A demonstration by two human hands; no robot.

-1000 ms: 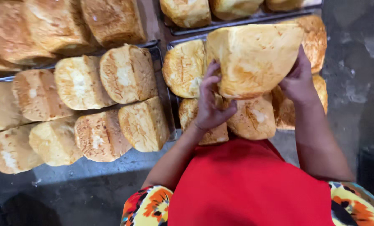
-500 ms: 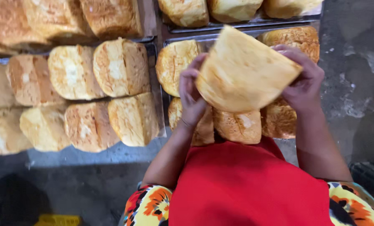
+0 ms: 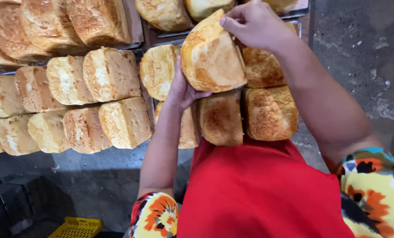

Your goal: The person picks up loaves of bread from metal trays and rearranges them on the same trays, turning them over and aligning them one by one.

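Note:
A golden loaf of bread is held between both my hands above a metal tray of loaves. My left hand supports its lower left side from beneath. My right hand grips its top right edge, fingers curled over the crust. The loaf is tilted, its pale cut-like side facing me. Under it sit more loaves, partly hidden by the held loaf and my arms.
Rows of loaves fill trays on the left and more loaves lie at the top. A grey concrete floor lies to the right. A yellow plastic crate shows at the bottom left. My red apron fills the foreground.
The loaf has been turned and lowered toward the tray's left side. My right hand moved from its right side to its top; my left hand slid under it.

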